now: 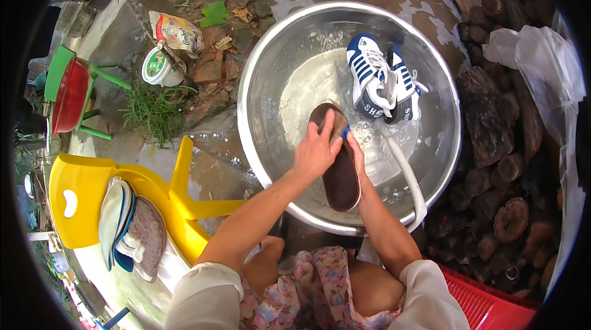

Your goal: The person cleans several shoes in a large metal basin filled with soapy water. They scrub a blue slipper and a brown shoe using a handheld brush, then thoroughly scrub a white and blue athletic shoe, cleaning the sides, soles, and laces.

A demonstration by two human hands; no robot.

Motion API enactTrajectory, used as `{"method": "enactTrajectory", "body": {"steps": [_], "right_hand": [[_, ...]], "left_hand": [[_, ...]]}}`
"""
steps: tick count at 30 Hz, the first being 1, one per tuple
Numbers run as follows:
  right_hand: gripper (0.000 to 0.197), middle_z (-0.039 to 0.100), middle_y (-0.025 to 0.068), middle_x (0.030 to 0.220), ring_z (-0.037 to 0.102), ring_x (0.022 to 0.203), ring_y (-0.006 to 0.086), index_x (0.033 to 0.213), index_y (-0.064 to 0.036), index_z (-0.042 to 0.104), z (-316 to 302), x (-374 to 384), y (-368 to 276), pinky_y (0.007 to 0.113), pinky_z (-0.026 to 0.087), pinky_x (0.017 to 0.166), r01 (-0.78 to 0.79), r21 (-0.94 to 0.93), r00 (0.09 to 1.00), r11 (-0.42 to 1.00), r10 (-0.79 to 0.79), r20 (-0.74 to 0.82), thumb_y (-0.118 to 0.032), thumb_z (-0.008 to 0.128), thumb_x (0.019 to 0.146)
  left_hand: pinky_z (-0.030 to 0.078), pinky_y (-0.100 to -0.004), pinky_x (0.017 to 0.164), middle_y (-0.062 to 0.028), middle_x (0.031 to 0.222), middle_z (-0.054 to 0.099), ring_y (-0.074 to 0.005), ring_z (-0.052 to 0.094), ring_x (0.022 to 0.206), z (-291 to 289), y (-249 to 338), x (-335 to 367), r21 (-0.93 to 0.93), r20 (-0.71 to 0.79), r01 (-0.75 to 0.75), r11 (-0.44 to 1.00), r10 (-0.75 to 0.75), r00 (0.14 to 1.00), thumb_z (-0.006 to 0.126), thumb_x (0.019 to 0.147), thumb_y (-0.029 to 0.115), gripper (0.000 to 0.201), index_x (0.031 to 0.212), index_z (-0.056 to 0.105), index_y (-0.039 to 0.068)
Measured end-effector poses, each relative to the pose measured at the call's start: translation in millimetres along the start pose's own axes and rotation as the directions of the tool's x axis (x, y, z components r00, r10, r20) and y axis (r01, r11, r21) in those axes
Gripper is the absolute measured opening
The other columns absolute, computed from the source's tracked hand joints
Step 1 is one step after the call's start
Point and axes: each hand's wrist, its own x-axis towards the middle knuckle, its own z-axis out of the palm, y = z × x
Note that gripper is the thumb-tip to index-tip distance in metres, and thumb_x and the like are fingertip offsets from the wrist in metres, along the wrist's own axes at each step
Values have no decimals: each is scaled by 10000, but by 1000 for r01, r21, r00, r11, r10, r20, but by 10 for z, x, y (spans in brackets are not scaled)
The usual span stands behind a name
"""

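Note:
A brown slipper (pixel 341 188), long and flat with a bit of blue at its side, is held over the near part of a wide metal basin (pixel 255 164). My right hand (pixel 358 159) grips its right edge. My left hand (pixel 315 150) presses over its far end with bent fingers; whether something small sits under them is hidden. In the basin, beyond my hands, lies a pair of white and blue sneakers (pixel 375 77) with white laces. A pale hose (pixel 407 173) hangs over the near right rim into the basin, where shallow, cloudy water (pixel 308 87) shows.
A yellow chair (pixel 80 182) at the left carries a stack of insoles and grey slipper-like pieces (pixel 144 237). Farther off are a white tub (pixel 161 70), a detergent pouch (pixel 176 33) and a red basin (pixel 69 99). Stacked logs (pixel 492 120) and a red plastic seat (pixel 486 302) border the right side.

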Motion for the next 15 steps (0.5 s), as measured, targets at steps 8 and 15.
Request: {"method": "enactTrajectory", "body": {"steps": [8, 15], "right_hand": [[752, 552, 147, 1186, 609, 971, 252, 1353, -87, 411, 77, -136, 108, 363, 568, 635, -155, -162, 988, 974, 157, -5, -669, 369, 880], [693, 487, 123, 1302, 520, 1147, 253, 1382, -112, 378, 281, -222, 133, 380, 431, 979, -87, 6, 996, 996, 87, 20, -617, 380, 907]], "left_hand": [[468, -484, 840, -245, 1200, 433, -415, 534, 1014, 52, -754, 118, 156, -59, 203, 967, -196, 979, 480, 923, 367, 609, 1454, 255, 173], [482, -461, 774, -189, 1068, 452, -365, 535, 973, -14, -61, -69, 40, 23, -36, 999, 36, 999, 526, 907, 356, 562, 1416, 323, 232]]}}
